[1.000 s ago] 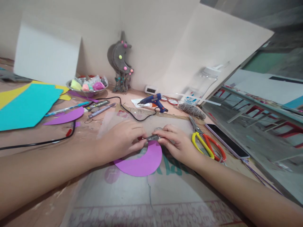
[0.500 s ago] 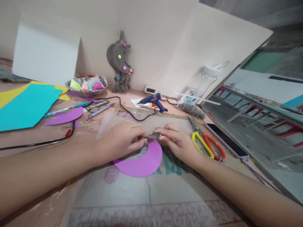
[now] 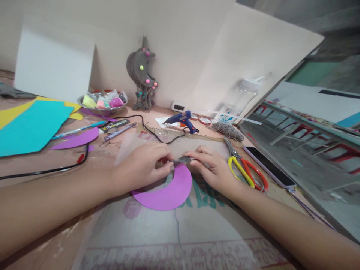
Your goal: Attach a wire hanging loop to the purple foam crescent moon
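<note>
A purple crescent of craft foam [image 3: 168,191] lies on a plastic sheet [image 3: 180,232] in front of me. My left hand [image 3: 143,165] rests on its left horn, fingers curled and pinched. My right hand [image 3: 212,168] is curled at the crescent's upper tip. Between the two hands sits a small grey metal piece [image 3: 181,161], pinched from both sides; I cannot make out what it is.
Yellow and red scissors [image 3: 243,170] and a phone [image 3: 268,167] lie to the right. A blue glue gun [image 3: 182,119] with its black cord [image 3: 42,170], a twine bundle [image 3: 227,131], pens, a bowl of clay [image 3: 102,102], teal and yellow sheets [image 3: 30,125] and a moon ornament [image 3: 142,71] stand behind.
Both hands have shifted slightly upward and closer together around the small metal piece. The purple crescent has turned a little to the left.
</note>
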The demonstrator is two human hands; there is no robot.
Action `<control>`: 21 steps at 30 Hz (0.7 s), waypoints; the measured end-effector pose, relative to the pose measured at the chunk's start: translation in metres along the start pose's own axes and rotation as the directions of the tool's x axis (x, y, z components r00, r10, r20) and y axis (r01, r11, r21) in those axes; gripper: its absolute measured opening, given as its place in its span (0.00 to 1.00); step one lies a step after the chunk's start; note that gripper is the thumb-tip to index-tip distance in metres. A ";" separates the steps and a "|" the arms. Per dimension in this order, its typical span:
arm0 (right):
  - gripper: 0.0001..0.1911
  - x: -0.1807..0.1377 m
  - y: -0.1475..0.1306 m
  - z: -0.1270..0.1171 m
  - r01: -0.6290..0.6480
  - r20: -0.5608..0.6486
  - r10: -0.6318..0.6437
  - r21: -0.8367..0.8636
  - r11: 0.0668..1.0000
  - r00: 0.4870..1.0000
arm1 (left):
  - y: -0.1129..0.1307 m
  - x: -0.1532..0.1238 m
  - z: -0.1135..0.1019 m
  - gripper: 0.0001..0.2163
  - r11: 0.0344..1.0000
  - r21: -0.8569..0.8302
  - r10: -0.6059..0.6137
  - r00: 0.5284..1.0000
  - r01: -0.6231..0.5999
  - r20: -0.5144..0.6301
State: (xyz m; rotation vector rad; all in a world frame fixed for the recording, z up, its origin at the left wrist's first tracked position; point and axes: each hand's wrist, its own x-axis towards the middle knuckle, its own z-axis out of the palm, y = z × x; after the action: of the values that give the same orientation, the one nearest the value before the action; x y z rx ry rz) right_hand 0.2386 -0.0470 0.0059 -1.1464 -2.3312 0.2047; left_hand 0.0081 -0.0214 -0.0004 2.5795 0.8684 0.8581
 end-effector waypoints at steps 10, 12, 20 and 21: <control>0.13 0.000 0.001 0.001 0.059 -0.003 -0.059 0.030 0.998 0.998 | -0.001 0.000 0.001 0.05 1.000 0.000 0.013 1.000 -0.013 0.015; 0.13 0.001 0.001 0.001 0.053 -0.006 -0.053 0.036 0.998 0.999 | -0.001 0.000 0.001 0.05 1.000 0.001 0.012 1.000 -0.012 0.020; 0.14 0.000 -0.001 0.001 -0.015 -0.016 0.016 0.040 0.999 1.000 | 0.000 0.000 0.000 0.05 1.000 -0.009 0.010 1.000 -0.010 0.023; 0.14 0.000 -0.002 0.001 -0.021 -0.021 0.022 0.037 0.999 1.000 | 0.000 0.000 0.000 0.05 1.000 -0.014 0.012 1.000 -0.012 0.021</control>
State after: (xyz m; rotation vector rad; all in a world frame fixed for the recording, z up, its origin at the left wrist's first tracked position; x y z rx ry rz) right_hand 0.2372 -0.0480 0.0057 -1.1508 -2.2883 0.2413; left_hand 0.0077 -0.0214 -0.0009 2.5796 0.8394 0.8358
